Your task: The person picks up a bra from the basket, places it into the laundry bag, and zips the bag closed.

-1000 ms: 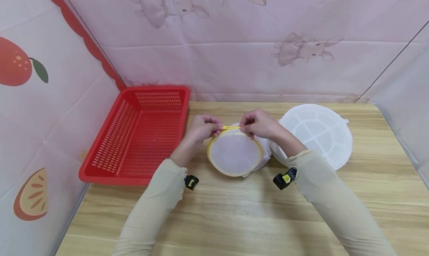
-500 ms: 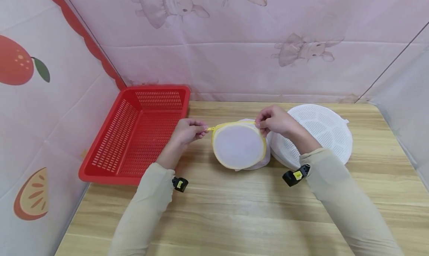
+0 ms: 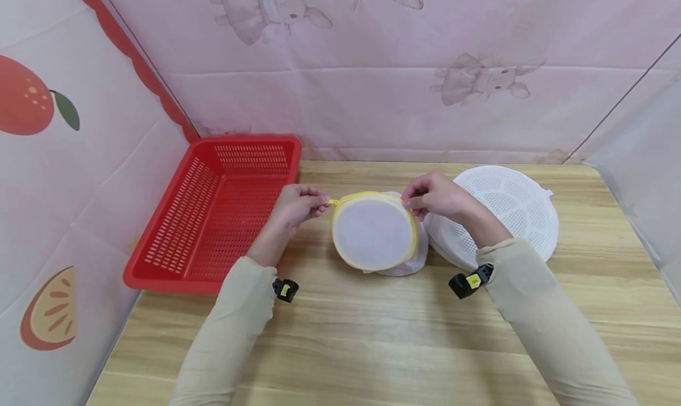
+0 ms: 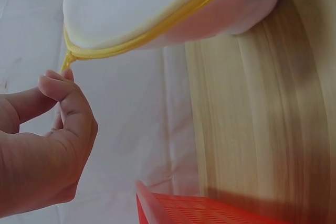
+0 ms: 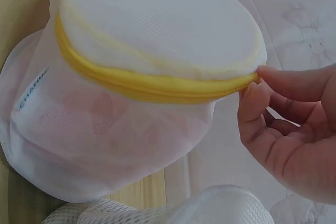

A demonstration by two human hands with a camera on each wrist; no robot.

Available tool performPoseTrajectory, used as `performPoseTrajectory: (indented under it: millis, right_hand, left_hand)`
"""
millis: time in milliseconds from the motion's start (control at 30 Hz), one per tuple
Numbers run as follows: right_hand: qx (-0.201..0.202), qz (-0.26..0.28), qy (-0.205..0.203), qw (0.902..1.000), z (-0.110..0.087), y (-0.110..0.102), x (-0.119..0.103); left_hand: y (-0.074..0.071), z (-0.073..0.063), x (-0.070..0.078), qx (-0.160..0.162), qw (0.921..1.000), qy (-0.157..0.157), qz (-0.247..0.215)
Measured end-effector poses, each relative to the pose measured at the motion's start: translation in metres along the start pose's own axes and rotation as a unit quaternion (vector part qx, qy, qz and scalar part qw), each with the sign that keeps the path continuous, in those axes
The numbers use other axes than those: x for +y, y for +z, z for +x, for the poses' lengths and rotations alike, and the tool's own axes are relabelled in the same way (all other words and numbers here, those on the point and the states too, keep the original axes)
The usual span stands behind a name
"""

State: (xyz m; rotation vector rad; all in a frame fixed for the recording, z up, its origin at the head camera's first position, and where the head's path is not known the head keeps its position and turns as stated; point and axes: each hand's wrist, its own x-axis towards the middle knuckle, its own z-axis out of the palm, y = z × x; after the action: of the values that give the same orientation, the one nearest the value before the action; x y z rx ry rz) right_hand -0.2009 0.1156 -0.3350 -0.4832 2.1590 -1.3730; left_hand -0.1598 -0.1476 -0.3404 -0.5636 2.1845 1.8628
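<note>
A white mesh laundry bag [image 3: 375, 231] with a yellow zipper [image 5: 152, 87] round its circular top stands at mid-table, the top tilted toward me. At its left edge my left hand [image 3: 299, 207] pinches the yellow zipper pull between thumb and forefinger; the left wrist view shows the pull [image 4: 66, 61] stretched out from the rim. On the opposite side my right hand [image 3: 437, 196] pinches the zippered rim between thumb and fingers. The zipper looks closed along the stretch seen in the right wrist view. Dark lettering marks the bag's side there.
To the left stands a red plastic basket [image 3: 289, 158] with slotted walls. A flat, round white mesh bag [image 3: 513, 211] lies at the right, partly behind my right forearm. Patterned cloth walls [image 3: 372, 110] close off the back and sides of the wooden table [image 3: 372, 341].
Over the second my hands have moved apart, the left toward the basket and the right toward the flat mesh bag, drawing the rim between them. Since half a second ago only slight shifts show.
</note>
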Motion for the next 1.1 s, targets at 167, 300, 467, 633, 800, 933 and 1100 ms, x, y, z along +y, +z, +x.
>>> performPoseTrajectory:
  millis: [167,300,467,633,800,933,1100]
  right_hand:
    - [-0.007,-0.022,-0.004,0.9997,0.001,0.001,-0.002]
    - [0.005,-0.034,-0.004,0.9994,0.003,0.002,-0.005]
    - [0.026,-0.051,-0.011,0.9983,0.007,0.003,-0.008]
    - [0.029,-0.06,-0.013,0.9977,0.008,0.002,-0.013]
    - [0.033,-0.074,-0.022,0.9965,0.008,0.004,-0.016]
    - [0.036,-0.086,-0.025,0.9953,0.01,0.006,-0.018]
    - [0.037,-0.093,-0.031,0.9944,0.011,0.007,-0.022]
  left_hand:
    - [0.002,-0.002,0.005,-0.005,1.0,0.008,-0.001]
    - [0.005,-0.003,0.011,-0.01,0.9998,0.013,0.007]
    - [0.012,-0.004,0.017,-0.015,0.9995,0.026,0.014]
    - [0.02,-0.004,0.022,-0.022,0.9991,0.034,0.011]
    - [0.029,-0.004,0.027,-0.034,0.9987,0.038,-0.005]
    - [0.033,-0.006,0.029,-0.035,0.9985,0.04,-0.015]
    - [0.038,-0.008,0.032,-0.037,0.9984,0.043,-0.006]
